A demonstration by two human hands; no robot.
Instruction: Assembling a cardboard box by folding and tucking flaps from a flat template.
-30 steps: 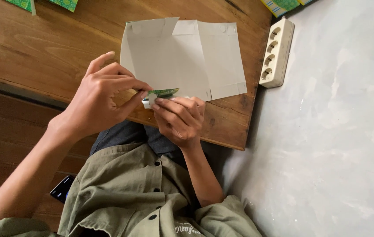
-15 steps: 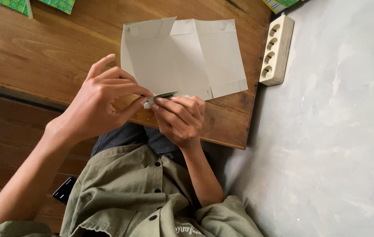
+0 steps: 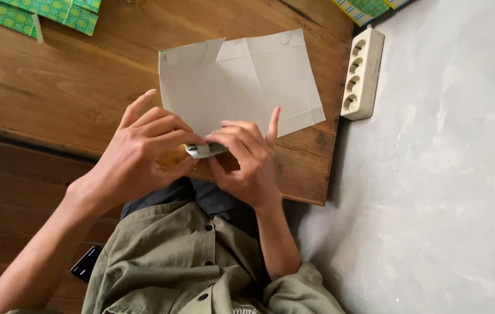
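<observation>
Left hand and right hand both pinching a small folded green-and-white paper piece between fingertips, just over the near edge of the wooden surface. Right index finger lifting straight, other fingers curling around the piece. Likely handling light, thin, easily creased; best pinching at the folded edges, not the flat middle. Just beyond, creased white sheet lying flat. Farther out, green patterned papers and cream power strip resting near the surface's edges.
</observation>
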